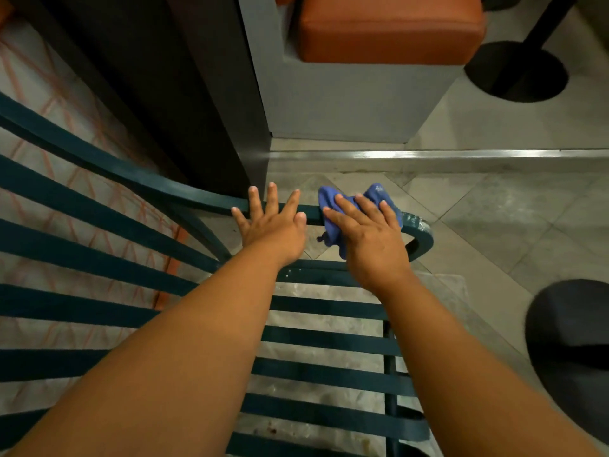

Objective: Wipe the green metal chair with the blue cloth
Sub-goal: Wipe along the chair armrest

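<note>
1. From the head view, we see our right hand (369, 229) pressing the blue cloth (333, 206) flat onto the arm rail of the green chair (99, 249), fingers straight; it covers most of the cloth.
2. Our left hand (273, 225) rests just beside it on the rail, fingers spread, gripping nothing.
3. The chair's slats run out of frame; our forearms hide some.
4. No writing is legible.
</note>
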Available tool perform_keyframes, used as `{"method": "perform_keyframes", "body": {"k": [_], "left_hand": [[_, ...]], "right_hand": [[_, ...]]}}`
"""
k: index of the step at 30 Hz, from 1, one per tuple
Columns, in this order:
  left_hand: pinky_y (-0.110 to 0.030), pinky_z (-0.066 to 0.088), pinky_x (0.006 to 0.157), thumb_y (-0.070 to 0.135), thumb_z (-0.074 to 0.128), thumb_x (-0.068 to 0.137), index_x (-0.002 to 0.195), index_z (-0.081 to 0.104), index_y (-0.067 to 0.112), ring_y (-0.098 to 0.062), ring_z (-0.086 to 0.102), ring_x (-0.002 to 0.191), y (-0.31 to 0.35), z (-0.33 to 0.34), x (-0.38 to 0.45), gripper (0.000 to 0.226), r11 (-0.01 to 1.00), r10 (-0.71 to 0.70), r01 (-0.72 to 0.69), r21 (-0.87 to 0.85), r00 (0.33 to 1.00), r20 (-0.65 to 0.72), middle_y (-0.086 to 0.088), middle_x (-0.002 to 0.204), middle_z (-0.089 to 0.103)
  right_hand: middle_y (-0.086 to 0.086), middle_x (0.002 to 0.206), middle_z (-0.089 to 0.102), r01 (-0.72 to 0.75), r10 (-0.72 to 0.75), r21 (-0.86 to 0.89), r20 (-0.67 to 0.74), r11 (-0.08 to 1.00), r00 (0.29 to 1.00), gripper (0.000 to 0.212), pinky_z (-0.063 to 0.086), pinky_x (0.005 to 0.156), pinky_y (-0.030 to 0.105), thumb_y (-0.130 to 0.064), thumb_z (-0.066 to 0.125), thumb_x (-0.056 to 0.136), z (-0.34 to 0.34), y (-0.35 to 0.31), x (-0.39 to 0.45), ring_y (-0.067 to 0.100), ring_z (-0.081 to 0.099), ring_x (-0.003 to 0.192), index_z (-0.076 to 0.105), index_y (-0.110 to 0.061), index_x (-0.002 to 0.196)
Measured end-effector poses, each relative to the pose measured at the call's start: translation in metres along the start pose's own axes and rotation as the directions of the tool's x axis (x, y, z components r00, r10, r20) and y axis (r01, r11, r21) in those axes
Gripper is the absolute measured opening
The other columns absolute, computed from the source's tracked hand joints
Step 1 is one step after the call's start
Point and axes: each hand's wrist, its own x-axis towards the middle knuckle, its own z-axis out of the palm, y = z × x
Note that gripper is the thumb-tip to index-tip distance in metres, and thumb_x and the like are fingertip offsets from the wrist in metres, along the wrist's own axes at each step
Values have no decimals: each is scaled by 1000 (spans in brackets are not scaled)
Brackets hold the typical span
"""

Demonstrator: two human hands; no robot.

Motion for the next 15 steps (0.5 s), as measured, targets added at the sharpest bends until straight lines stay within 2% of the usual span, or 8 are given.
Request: {"method": "perform_keyframes", "body": {"k": [3, 4, 6, 9, 11, 13, 15], "left_hand": [[-61, -15, 107, 44, 11, 100, 146, -7, 43, -31, -27, 140, 3, -3, -2, 50, 1000, -12, 12, 17, 1000, 14, -1, 157, -21], [-61, -15, 107, 44, 11, 100, 146, -7, 43, -31, -28, 140, 4, -4, -3, 50, 1000, -17, 17, 18, 1000, 25, -1, 157, -22], [-61, -15, 107, 44, 11, 100, 146, -8, 44, -30, -28, 139, 6, -7, -3, 50, 999, -28, 27, 18, 999, 45, -1, 157, -22], [-61, -15, 108, 45, 11, 100, 146, -8, 45, -29, -28, 139, 5, -9, -4, 50, 999, -33, 32, 11, 998, 59, 0, 157, -22], [-61, -15, 107, 45, 11, 100, 146, -10, 45, -29, -28, 140, 4, -8, -4, 51, 1000, -20, 19, 12, 998, 53, 0, 157, -22], [-61, -15, 107, 45, 10, 100, 145, -12, 45, -29, -28, 140, 2, -7, -4, 51, 1000, -10, 9, 12, 999, 53, 0, 157, -21], [-60, -15, 107, 45, 10, 99, 145, -13, 44, -30, -28, 140, 2, -7, -3, 51, 1000, -9, 8, 16, 999, 50, 0, 157, -21]], "right_hand": [[0, 144, 48, -204, 203, 11, 38, 979, 978, 46, 7, 115, 50, -32, 44, 92, -3, -10, 26, 29, 31, 138, 45, -29, 138], [1, 141, 50, -230, 230, 0, 49, 973, 972, 44, 9, 114, 51, -33, 42, 92, -2, -18, 32, 30, 33, 136, 47, -26, 135], [1, 145, 45, -179, 179, -12, 42, 984, 983, 47, 7, 115, 52, -30, 48, 90, 4, -27, 31, 29, 29, 139, 45, -25, 136], [-6, 156, 28, 23, -23, 46, 0, 999, 1000, 60, -4, 117, 43, -16, 51, 91, 8, -15, 2, 22, 14, 146, 32, -29, 147], [-7, 153, 32, 102, -98, 88, -52, 991, 994, 59, -3, 118, 40, -10, 52, 91, 4, 2, -12, 19, 17, 146, 38, -30, 144], [-7, 149, 40, 60, -49, 112, -96, 992, 994, 51, 2, 117, 39, -15, 53, 92, -1, 14, -14, 20, 25, 143, 45, -30, 140], [-4, 137, 55, -105, 121, 147, -105, 984, 987, 39, 11, 114, 40, -24, 44, 93, -6, 12, -1, 24, 41, 132, 56, -29, 130]]}}
